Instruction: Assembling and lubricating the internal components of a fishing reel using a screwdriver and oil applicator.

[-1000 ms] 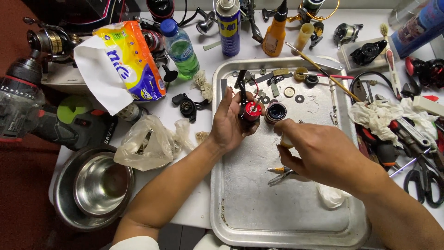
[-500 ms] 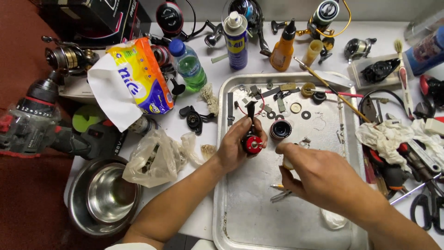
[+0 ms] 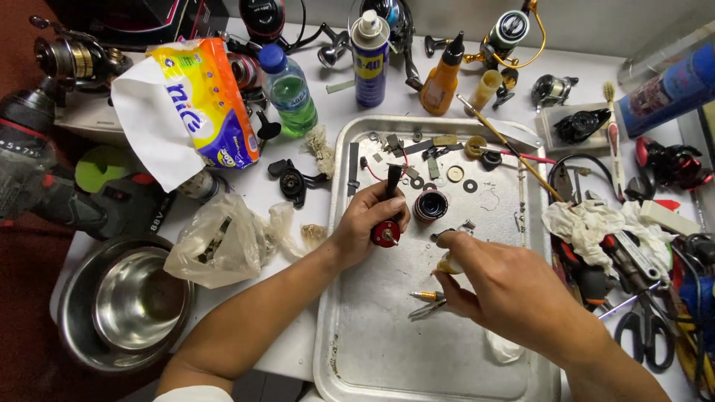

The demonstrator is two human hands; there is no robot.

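Reel part in hand over the tray

Left hand (image 3: 365, 223) is closed round a small reel part (image 3: 386, 232), black at its far end and red at its near end with a short metal pin standing out; it sits above the far middle of the metal tray (image 3: 339, 327). Right hand (image 3: 514, 298) is pinched shut on a small pale wad (image 3: 449, 263), just to the right of that part and not touching it.

Handling, by my judgement: the part looks rigid, light and possibly oily, so the black body is the place to grip, clear of the pin.

Surroundings: a dark ring-shaped piece (image 3: 430, 205) stands just right of my left hand, with washers and small fittings strewn along the far end of the tray. An orange-handled tool (image 3: 427, 296) lies near my right hand. The near half of the tray offers open room; its raised rim bounds movement left and right. The worktop (image 3: 298, 350) beyond is crowded: a steel bowl (image 3: 123, 309) near left, a spray can (image 3: 370, 56) far, scissors (image 3: 652, 331) right.
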